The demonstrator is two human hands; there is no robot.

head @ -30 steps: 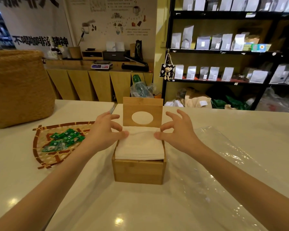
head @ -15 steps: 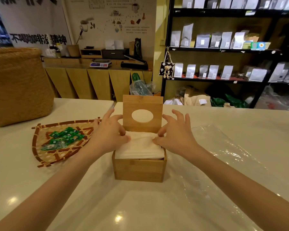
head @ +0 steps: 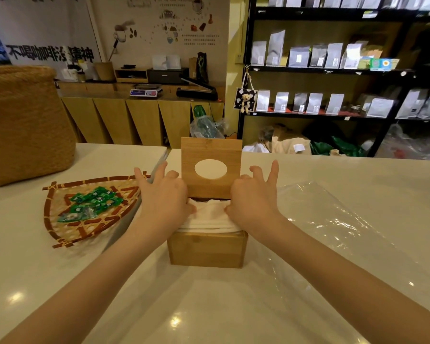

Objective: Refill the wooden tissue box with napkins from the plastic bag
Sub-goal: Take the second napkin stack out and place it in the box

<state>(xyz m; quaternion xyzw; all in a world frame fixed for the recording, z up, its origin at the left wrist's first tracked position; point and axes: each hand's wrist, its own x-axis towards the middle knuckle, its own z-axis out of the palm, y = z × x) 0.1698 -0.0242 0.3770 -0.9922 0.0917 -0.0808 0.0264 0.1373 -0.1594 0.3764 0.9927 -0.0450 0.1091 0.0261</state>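
Note:
The wooden tissue box (head: 206, 249) stands on the white counter in front of me, its lid (head: 211, 167) with an oval hole hinged upright at the back. A stack of white napkins (head: 210, 218) fills the box and rises above its rim. My left hand (head: 163, 197) presses on the left side of the stack, thumb on the napkins, fingers spread. My right hand (head: 252, 198) presses on the right side in the same way. The clear plastic bag (head: 338, 234) lies flat and crumpled on the counter to the right of the box.
A woven bamboo tray (head: 60, 234) holding several green packets (head: 92, 206) lies left of the box. A tall woven basket (head: 23, 125) stands at the far left. Black shelves with pouches (head: 333, 58) rise behind the counter.
Both hands moved from hovering at the stack's sides onto the napkins and pushed inward and down. The top napkins have bunched up between the thumbs.

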